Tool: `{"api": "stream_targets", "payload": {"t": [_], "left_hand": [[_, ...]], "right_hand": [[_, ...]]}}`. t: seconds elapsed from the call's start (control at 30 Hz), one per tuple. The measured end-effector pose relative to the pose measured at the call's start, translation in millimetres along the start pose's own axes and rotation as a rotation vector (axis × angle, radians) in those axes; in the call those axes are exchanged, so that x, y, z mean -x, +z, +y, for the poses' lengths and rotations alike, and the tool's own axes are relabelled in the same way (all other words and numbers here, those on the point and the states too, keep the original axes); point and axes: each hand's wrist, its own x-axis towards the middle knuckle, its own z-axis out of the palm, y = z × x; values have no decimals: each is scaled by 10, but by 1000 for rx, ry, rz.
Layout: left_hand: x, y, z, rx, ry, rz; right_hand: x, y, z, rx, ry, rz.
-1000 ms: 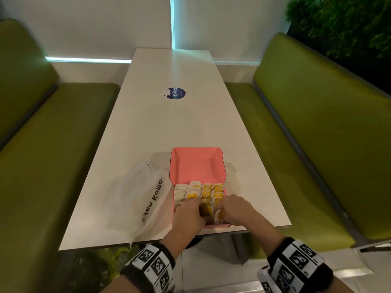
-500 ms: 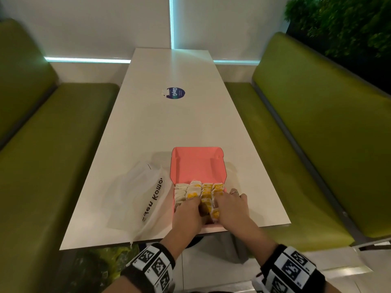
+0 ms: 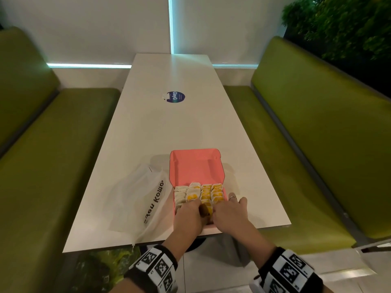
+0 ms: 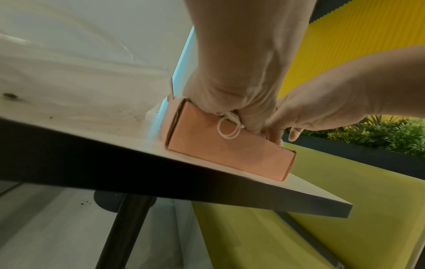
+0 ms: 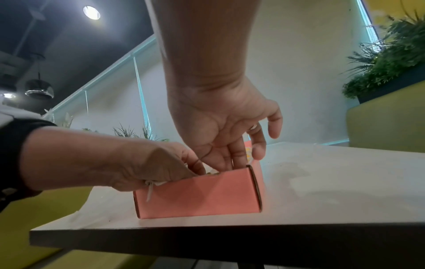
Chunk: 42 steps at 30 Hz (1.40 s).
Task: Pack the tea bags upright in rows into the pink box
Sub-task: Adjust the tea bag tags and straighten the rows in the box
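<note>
the pink box (image 3: 195, 166) sits open near the tabletop's (image 3: 169, 127) near edge, its lid flap laid back away from the person. tea bags (image 3: 198, 192) stand upright in four rows in the box's far part. the left hand (image 3: 188, 216) is over the box's near left corner, its grip curled around what looks like a tea bag, white string (image 4: 227, 129) looping down the box's front wall. the right hand (image 3: 230, 214) dips straight fingers (image 5: 232, 154) into the near right corner, grip loose. a plastic bag (image 3: 141, 199) lies just left of the box.
</note>
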Motion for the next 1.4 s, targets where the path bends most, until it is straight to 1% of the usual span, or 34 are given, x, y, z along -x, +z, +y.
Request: {"api": "stream_targets", "payload": {"t": [0.1,0.13,0.2,0.23,0.27,0.33,0.37,0.43,0.5,0.57,0.63,0.67,0.73,0.8,0.9,0.97,1.0,1.03,1.1,1.17,1.2,1.23,1.27,1.3,1.33,1.37,1.4], "left_hand": [[0,-2,-16,28,24,-13],[0,-14,-15,91,35,-8],[32,-93,23,322,53,44],[58,-172,60,450,55,73],[74,-257,102,589,43,84],[94,-441,183,905,-28,37],[101,-528,214,1054,-67,4],[105,-659,250,1325,-99,-42],[112,-752,280,1465,-74,-64],[122,-836,342,1532,-56,-72],[126,-891,354,1496,-46,-72],[135,-920,336,1417,-32,-76],[162,-977,257,1169,32,-94],[182,-1016,174,1013,69,-79],[204,-1051,124,1023,74,-30],[207,-1050,101,1064,50,0],[209,-1040,91,1073,36,4],[216,-1032,85,1074,28,4],[229,-1038,88,1065,14,17],[227,-1062,70,1043,-8,76],[214,-1072,49,1040,-18,106],[203,-1082,32,1048,-25,125],[196,-1090,18,1056,-29,130],[192,-1101,11,1053,-21,127],[193,-1116,10,1020,-1,128],[193,-1127,7,956,32,129],[195,-1139,10,874,71,114]], "right_hand": [[-26,10,8,3,8,-1],[-28,9,14,4,9,-6],[-18,-12,40,-14,-3,-4],[-11,-35,64,-58,-21,25],[-1,-72,90,-137,-50,75],[40,-157,133,-417,-138,175],[68,-206,140,-588,-188,195],[148,-316,115,-875,-273,156],[194,-367,56,-1011,-304,133],[181,-366,0,-1049,-314,214],[142,-374,-17,-1085,-304,287],[120,-385,-8,-1107,-300,298],[90,-424,27,-1151,-294,290],[80,-477,67,-1228,-275,269],[90,-541,93,-1418,-241,170],[98,-550,75,-1449,-231,69],[96,-545,62,-1442,-223,46],[86,-550,52,-1436,-208,54],[23,-586,37,-1502,-120,156],[-61,-681,64,-1684,65,386],[-79,-734,80,-1739,125,509],[-97,-766,96,-1699,122,585],[-89,-798,99,-1538,41,557],[-69,-808,76,-1291,-99,410],[-30,-806,20,-1044,-236,215],[-6,-772,-33,-863,-318,72],[-11,-730,-56,-747,-340,42]]}}
